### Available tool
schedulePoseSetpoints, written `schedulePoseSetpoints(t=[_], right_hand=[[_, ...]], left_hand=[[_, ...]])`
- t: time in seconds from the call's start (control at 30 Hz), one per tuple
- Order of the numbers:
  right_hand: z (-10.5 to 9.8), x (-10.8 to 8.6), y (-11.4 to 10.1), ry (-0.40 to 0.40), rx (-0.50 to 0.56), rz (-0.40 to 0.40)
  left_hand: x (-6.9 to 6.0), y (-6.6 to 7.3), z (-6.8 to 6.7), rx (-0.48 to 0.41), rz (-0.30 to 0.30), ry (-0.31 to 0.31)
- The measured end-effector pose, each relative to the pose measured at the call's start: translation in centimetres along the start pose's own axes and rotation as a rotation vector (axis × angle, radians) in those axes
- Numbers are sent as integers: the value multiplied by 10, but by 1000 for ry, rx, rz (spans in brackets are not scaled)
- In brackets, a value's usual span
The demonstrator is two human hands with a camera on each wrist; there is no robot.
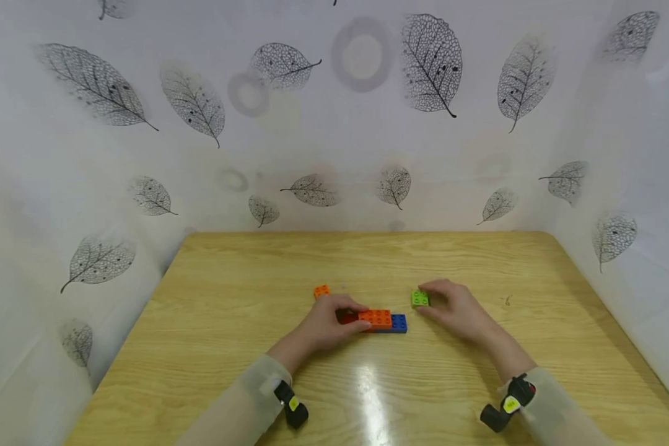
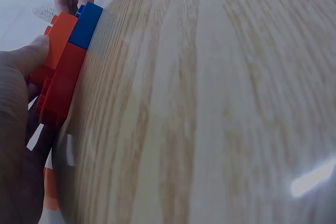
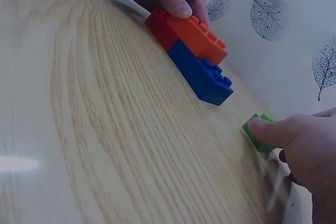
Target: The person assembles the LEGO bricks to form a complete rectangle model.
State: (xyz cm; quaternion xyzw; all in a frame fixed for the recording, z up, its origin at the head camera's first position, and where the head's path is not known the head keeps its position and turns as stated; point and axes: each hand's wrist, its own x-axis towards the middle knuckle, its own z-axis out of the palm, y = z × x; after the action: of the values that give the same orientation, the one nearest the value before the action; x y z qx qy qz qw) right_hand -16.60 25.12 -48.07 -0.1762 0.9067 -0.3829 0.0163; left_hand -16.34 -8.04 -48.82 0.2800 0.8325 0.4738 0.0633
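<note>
An orange toy brick (image 1: 376,319) sits on top of a red brick (image 2: 64,85) and a blue brick (image 3: 199,74), which lie end to end on the table. My left hand (image 1: 326,322) grips the orange brick between thumb and fingers at its left part. To the right, my right hand (image 1: 456,310) pinches a small square green brick (image 1: 420,299) between thumb and fingers. The green brick is apart from the stacked bricks, at or close to the tabletop; any gap beneath it cannot be told.
A second orange brick (image 1: 321,290) lies behind my left hand, partly hidden by it. The wooden table (image 1: 245,266) has a far edge against a pale leaf-patterned cloth (image 1: 323,136). Black wrist cameras are strapped to both sleeves.
</note>
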Motion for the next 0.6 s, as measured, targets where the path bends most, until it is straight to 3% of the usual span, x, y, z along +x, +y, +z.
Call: schedulePoseSetpoints(t=[0.6], right_hand=[[4, 0, -1, 31, -7, -15]], left_hand=[[-2, 1, 1, -17, -38, -6]])
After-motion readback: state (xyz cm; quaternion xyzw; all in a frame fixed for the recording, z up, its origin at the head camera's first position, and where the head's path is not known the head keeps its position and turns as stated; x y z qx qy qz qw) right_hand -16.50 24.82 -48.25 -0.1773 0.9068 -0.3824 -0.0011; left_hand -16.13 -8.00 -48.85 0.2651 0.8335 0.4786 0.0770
